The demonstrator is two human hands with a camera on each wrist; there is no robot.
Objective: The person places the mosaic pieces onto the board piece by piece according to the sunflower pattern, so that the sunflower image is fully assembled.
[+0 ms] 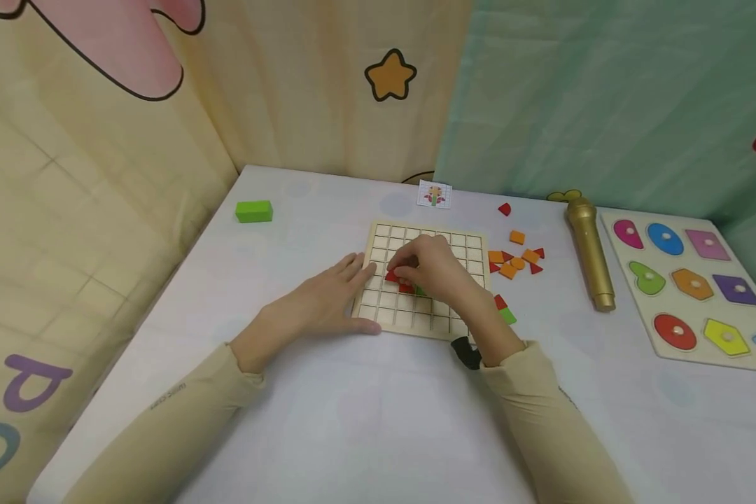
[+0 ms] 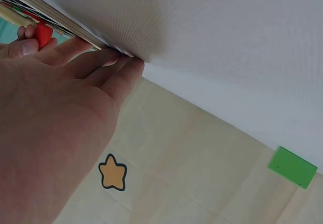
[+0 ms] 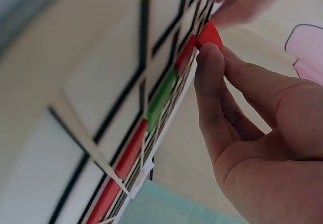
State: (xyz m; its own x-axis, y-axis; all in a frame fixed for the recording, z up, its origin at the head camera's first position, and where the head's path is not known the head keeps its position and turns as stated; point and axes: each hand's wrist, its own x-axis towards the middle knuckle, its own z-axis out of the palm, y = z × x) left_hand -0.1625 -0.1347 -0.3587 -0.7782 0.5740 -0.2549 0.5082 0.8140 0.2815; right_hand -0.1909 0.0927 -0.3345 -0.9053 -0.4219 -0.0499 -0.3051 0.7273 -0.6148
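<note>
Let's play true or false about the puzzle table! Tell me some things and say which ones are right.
1. The right hand pinches a red piece over the grid board. True.
2. The left hand holds the green block. False: it lies flat with straight fingers at the board's left edge; the block sits apart, far left on the table.
3. The gold microphone lies between the loose orange and red pieces and the shape puzzle. True.
4. The grid board is full of pieces. False: most squares are empty.
</note>
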